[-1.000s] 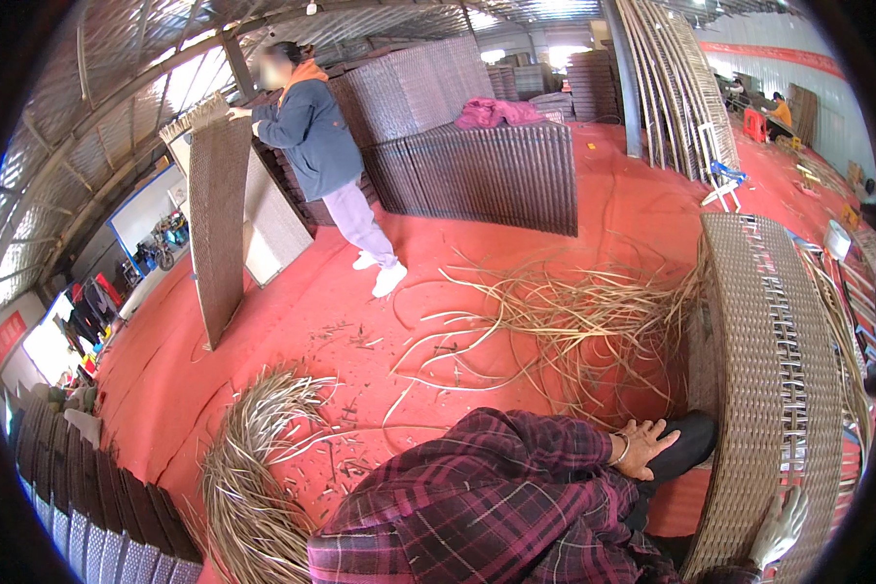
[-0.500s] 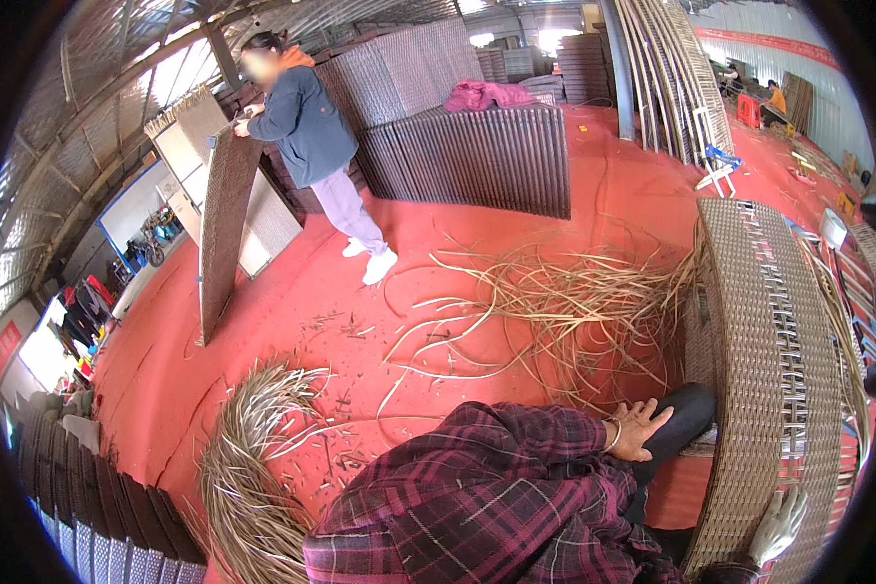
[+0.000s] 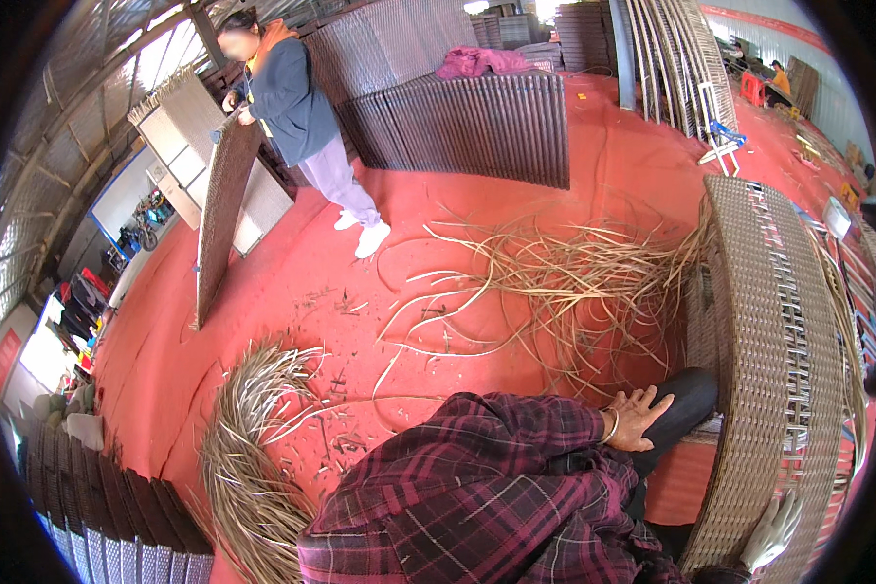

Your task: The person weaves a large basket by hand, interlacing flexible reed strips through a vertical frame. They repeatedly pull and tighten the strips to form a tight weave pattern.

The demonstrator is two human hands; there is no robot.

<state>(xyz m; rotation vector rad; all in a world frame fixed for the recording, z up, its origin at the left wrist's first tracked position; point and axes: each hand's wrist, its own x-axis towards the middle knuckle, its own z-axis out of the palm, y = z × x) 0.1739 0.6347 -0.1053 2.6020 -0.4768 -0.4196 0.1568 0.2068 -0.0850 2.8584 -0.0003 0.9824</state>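
My left hand (image 3: 636, 420), bare with a bracelet at the wrist, rests on my dark-trousered knee (image 3: 686, 414), its fingers spread. In a pale glove, my right hand (image 3: 775, 531) lies with fingers stretched out against the lower part of a brown woven panel (image 3: 755, 321). Down the panel's middle runs a looser band (image 3: 793, 336) of strands, with gaps between them. From the panel's far left side, a tangle of long tan strips (image 3: 594, 277) spreads over the red floor. Neither hand holds anything that I can see.
Left of my plaid sleeve lies a thick bundle of strips (image 3: 238, 453), with scraps on the red floor (image 3: 165, 380). A co-worker (image 3: 297, 102) stands at the far left, holding a woven panel (image 3: 222, 209) upright. Dark ribbed panels (image 3: 467, 131) stand behind; more (image 3: 107, 496) are at lower left.
The whole view has shifted slightly, with most things sitting a little higher. Both my hands stay where they were. The co-worker's head leans further down over the upright panel.
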